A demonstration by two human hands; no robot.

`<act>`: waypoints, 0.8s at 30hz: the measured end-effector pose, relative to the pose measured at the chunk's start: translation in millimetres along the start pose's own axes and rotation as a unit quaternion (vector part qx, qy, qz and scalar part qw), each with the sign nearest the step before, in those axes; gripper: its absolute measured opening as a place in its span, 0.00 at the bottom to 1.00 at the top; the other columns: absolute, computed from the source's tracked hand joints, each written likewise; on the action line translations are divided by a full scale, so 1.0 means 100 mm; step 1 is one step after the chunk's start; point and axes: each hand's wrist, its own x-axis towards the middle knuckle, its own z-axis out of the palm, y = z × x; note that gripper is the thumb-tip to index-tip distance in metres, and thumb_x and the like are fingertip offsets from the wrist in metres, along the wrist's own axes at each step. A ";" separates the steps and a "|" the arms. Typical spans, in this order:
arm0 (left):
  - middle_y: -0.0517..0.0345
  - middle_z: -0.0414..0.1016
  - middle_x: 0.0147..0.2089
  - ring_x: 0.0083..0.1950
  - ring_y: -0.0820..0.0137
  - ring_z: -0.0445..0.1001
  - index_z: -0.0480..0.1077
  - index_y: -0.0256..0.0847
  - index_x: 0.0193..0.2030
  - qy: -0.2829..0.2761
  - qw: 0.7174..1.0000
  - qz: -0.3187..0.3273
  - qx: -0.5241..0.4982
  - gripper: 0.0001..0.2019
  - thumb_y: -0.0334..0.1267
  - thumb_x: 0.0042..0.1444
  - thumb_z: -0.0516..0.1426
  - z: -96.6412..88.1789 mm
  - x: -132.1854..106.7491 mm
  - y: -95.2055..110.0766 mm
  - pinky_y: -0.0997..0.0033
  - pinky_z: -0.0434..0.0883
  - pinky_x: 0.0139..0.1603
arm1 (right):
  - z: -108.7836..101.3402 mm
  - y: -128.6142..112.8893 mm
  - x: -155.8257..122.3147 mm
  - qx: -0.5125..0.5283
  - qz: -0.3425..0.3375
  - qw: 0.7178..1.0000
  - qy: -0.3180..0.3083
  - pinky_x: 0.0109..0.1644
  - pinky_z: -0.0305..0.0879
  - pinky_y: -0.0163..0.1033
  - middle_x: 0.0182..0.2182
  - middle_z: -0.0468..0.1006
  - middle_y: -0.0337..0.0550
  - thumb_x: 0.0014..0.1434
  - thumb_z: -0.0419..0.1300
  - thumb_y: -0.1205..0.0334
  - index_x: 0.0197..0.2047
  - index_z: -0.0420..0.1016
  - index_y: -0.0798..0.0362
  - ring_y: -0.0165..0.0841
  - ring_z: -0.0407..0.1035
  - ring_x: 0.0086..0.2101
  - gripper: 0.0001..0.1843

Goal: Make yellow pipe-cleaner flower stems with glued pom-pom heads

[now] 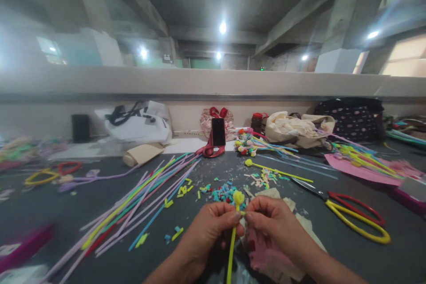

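Between the thumb and fingers of my left hand (219,222) is a yellow craft flower (238,198), held upright just below its rounded head. Its long yellow stem (231,255) runs down toward the bottom edge. My right hand (271,219) is closed beside it, pinching a short yellow strip (242,213) against the stem. Behind the hands lies a heap of small blue, teal and red cut pieces (224,193). Another yellow flower (249,163) lies on its long stem farther back. Crumpled pink and beige material (266,257) sits under my right hand.
Large scissors (356,217) with red and yellow handles lie to the right. Long coloured sticks (133,204) spread across the left. A phone (218,132) stands at the back, between a white bag (140,124) and a bunch of finished flowers (246,142). A cream cloth bag (296,128) is behind.
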 end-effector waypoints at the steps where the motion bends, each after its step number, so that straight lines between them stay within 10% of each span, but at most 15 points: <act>1: 0.60 0.69 0.17 0.16 0.81 0.55 0.66 0.35 0.21 0.002 1.000 -0.001 0.003 0.14 0.45 0.41 0.61 0.01 0.00 -0.01 0.80 0.48 0.17 | 0.00 0.00 0.00 -0.016 -0.009 1.000 0.004 0.16 0.52 0.27 0.13 0.65 0.31 0.47 0.57 0.61 0.22 0.67 0.56 0.23 0.59 0.13 0.07; 9: 0.59 0.70 0.17 0.15 0.81 0.57 0.64 0.36 0.19 -0.028 0.999 -0.038 0.017 0.13 0.44 0.38 0.61 -0.04 0.05 -0.05 0.79 0.48 0.16 | -0.01 -0.03 -0.06 -0.153 -0.073 0.985 0.026 0.20 0.53 0.28 0.15 0.65 0.33 0.47 0.57 0.68 0.20 0.68 0.57 0.24 0.59 0.18 0.06; 24: 0.58 0.68 0.15 0.16 0.81 0.57 0.66 0.34 0.19 -0.087 0.994 -0.036 -0.060 0.09 0.36 0.41 0.60 -0.01 -0.02 -0.02 0.80 0.48 0.19 | -0.09 0.06 -0.01 0.143 -0.014 0.979 -0.148 0.20 0.57 0.28 0.16 0.69 0.35 0.47 0.61 0.58 0.27 0.70 0.58 0.22 0.62 0.16 0.11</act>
